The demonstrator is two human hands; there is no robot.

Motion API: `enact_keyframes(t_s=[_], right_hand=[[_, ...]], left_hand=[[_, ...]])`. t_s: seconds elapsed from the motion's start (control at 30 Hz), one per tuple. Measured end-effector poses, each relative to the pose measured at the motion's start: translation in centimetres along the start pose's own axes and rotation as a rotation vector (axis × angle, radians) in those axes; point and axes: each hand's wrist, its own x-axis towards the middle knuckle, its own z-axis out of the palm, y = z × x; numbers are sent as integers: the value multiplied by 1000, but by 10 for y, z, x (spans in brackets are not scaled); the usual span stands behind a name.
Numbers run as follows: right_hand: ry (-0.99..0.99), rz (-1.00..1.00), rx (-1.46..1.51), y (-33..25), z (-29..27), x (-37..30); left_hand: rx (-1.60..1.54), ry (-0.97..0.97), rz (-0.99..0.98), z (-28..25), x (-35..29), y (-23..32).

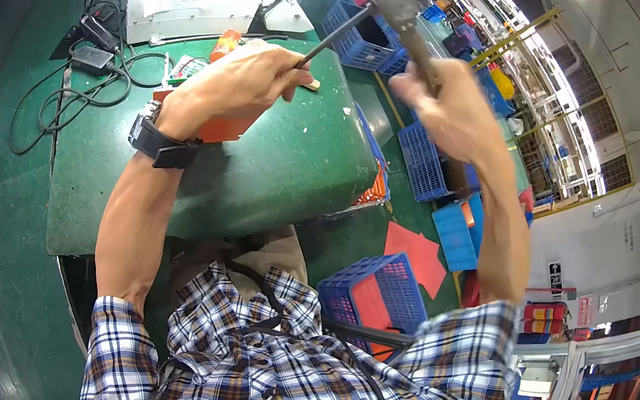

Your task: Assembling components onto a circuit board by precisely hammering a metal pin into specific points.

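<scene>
Plaid shirt sleeves sit closest to the lens, at the near side of the green workbench. My left hand is over the workbench, closed around a thin dark rod that slants up and away. My right hand is past the workbench's right edge, fist wrapped on the handle of a hammer with its head raised at the rod's far end. Right of the workbench, on the floor, one blue crate holds an orange sheet; a second blue crate looks empty. Black cables lie on the workbench's left part.
</scene>
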Motion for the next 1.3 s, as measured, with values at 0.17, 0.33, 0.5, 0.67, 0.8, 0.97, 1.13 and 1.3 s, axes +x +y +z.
enact_keyframes(t_s=[0.17,0.33,0.5,0.67,0.8,0.97,1.13,1.3], right_hand=[[-127,237,365,10,-9,-10],[17,487,988,-42,6,6],[109,341,1086,-72,66,24],[293,342,1066,-80,80,13],[366,394,1144,-93,76,-17],[383,248,1107,-103,76,-53],[271,242,918,-102,68,-82],[329,254,802,-107,69,-104]], left_hand=[[75,12,85,1,0,-4],[74,-80,-56,-7,4,4],[67,-39,24,-6,0,2],[833,479,100,-6,-38,22],[655,50,-263,-9,-64,35],[784,281,-18,6,-80,33],[765,275,57,19,-93,38],[741,241,110,26,-102,39]])
